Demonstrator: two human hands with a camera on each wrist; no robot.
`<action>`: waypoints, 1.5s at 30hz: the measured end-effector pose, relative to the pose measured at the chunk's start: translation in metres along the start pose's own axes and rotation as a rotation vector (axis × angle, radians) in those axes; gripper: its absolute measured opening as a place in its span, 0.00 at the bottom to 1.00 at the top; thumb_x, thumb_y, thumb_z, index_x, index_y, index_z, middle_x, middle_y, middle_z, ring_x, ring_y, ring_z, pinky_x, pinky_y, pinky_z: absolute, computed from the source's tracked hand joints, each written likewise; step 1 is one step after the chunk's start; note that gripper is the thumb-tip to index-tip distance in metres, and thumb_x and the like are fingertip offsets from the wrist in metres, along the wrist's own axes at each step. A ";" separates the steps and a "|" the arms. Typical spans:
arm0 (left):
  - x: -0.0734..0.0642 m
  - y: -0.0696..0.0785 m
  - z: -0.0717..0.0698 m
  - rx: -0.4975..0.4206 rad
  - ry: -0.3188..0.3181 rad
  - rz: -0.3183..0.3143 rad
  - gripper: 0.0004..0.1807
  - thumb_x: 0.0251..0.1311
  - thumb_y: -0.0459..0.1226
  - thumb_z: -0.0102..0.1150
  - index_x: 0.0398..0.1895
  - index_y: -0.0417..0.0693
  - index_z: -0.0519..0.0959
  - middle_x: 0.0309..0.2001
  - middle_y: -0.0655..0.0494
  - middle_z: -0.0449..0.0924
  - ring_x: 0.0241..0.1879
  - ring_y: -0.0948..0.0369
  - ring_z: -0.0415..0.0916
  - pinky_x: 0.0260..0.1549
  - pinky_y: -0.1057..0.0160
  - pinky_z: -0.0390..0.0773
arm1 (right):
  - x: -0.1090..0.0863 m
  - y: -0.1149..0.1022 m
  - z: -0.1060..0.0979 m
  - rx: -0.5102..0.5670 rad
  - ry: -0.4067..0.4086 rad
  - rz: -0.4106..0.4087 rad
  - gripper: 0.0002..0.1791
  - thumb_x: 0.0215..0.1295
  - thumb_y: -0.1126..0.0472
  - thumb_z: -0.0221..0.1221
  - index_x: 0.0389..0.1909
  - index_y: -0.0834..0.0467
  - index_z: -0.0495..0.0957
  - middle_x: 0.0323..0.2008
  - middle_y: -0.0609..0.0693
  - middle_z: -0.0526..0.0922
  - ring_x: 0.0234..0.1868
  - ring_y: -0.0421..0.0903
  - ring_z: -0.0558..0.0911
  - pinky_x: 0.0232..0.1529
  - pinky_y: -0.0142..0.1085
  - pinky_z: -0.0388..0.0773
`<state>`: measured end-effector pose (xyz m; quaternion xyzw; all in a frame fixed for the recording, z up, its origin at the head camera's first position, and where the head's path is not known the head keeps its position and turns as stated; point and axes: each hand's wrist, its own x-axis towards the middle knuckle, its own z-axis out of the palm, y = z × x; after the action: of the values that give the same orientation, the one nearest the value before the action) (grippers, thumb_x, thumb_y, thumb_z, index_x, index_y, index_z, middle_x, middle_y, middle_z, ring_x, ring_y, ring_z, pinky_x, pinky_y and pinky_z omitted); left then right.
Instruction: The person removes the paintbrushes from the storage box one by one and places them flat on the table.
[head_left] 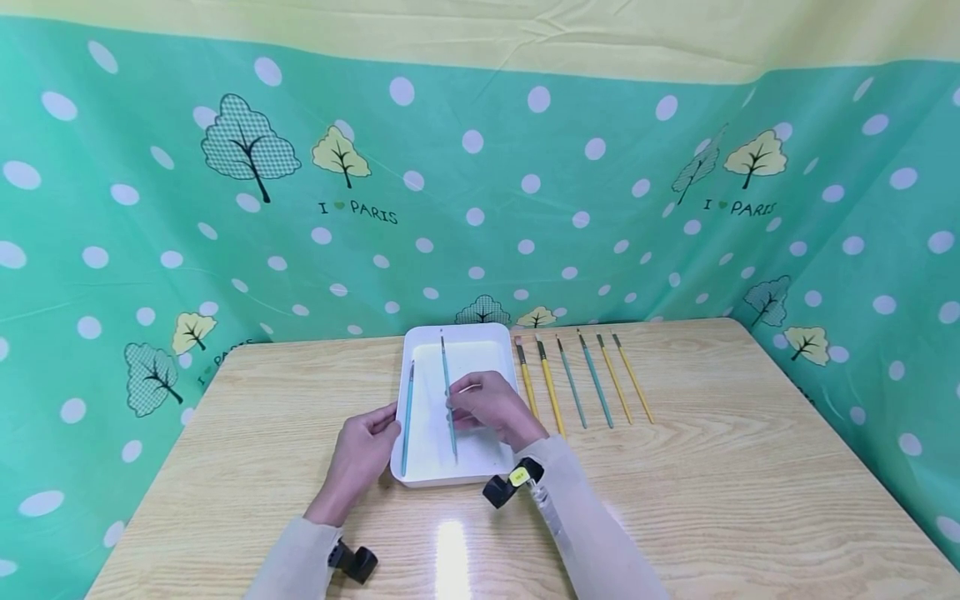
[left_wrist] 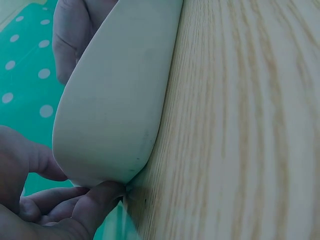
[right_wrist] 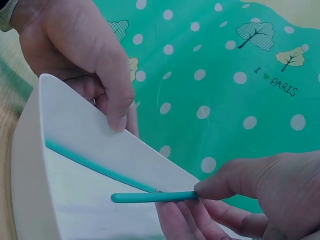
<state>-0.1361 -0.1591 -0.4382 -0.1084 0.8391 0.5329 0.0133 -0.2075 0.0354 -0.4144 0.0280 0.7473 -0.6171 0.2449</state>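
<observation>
My left hand (head_left: 362, 454) grips the left wall of a white tray (head_left: 471, 478), its thumb on the rim and its fingers against the outer side. Over the middle of the tray, my right hand (head_left: 491, 407) pinches a teal paintbrush (head_left: 445, 367) between thumb and fingers, bristle end pointing away. In the right wrist view the handle end of that brush (right_wrist: 150, 197) sticks out past the fingertips. A second teal paintbrush (head_left: 408, 417) lies in the tray along the left wall, near my left thumb.
Right of the tray, several paintbrushes lie in a row on the wooden table (head_left: 735, 467), among them a yellow one (head_left: 551, 383), a teal one (head_left: 596, 379) and a thin yellow one (head_left: 633, 379). A green dotted cloth (head_left: 450, 250) hangs behind the table.
</observation>
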 end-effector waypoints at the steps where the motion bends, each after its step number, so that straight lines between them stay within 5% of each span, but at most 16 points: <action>1: 0.000 0.000 0.000 0.000 0.000 0.000 0.24 0.74 0.37 0.49 0.70 0.38 0.72 0.67 0.39 0.76 0.66 0.47 0.76 0.63 0.52 0.79 | 0.000 0.000 -0.001 0.001 0.001 -0.002 0.10 0.66 0.65 0.64 0.47 0.62 0.81 0.38 0.58 0.86 0.34 0.47 0.87 0.42 0.40 0.91; 22: 0.000 -0.001 -0.001 0.003 -0.010 -0.006 0.24 0.74 0.37 0.49 0.70 0.40 0.71 0.69 0.41 0.74 0.68 0.47 0.74 0.63 0.54 0.78 | -0.005 -0.007 -0.019 0.050 -0.018 -0.026 0.13 0.66 0.68 0.63 0.50 0.66 0.80 0.41 0.58 0.84 0.37 0.47 0.86 0.47 0.42 0.91; 45: 0.003 -0.003 -0.001 -0.001 -0.014 -0.014 0.25 0.74 0.38 0.48 0.71 0.40 0.70 0.69 0.41 0.74 0.69 0.47 0.73 0.65 0.53 0.78 | -0.007 -0.009 -0.042 0.024 0.049 -0.037 0.12 0.66 0.66 0.64 0.49 0.63 0.81 0.44 0.58 0.85 0.40 0.48 0.86 0.42 0.36 0.91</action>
<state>-0.1380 -0.1612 -0.4408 -0.1107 0.8380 0.5338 0.0230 -0.2185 0.0748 -0.3987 0.0322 0.7461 -0.6295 0.2145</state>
